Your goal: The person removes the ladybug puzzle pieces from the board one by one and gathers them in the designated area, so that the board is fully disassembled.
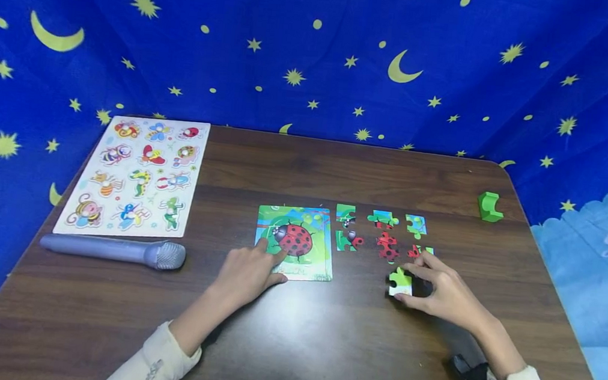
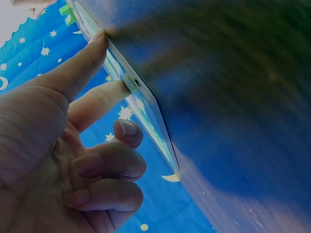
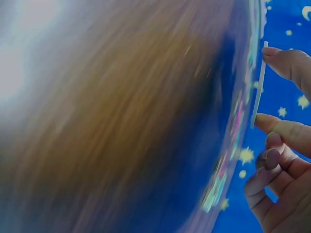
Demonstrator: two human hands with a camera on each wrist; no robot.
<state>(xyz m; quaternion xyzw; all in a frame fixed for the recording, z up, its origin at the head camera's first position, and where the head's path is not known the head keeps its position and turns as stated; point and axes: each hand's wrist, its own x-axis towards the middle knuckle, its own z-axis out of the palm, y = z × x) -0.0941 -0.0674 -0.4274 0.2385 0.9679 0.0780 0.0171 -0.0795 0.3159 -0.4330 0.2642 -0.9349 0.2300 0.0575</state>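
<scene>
In the head view my left hand (image 1: 247, 272) rests at the lower left of a square ladybug puzzle board (image 1: 314, 263). Its index finger and thumb press the board, while the left wrist view shows the other fingers (image 2: 112, 194) bent clear of it. My right hand (image 1: 447, 290) pinches a green and white puzzle piece (image 1: 400, 285) between thumb and fingertips. From the right wrist that puzzle piece (image 3: 260, 87) appears edge-on, raised off the table. Several loose pieces, including a red spotted piece (image 1: 388, 245), lie in two rows right of the board.
A white insect peg board (image 1: 145, 200) lies at the left, with a grey microphone (image 1: 114, 250) along its near edge. Far right stands a green block (image 1: 489, 207). A blue starry curtain (image 1: 273, 48) hangs behind the wooden table (image 1: 290, 346).
</scene>
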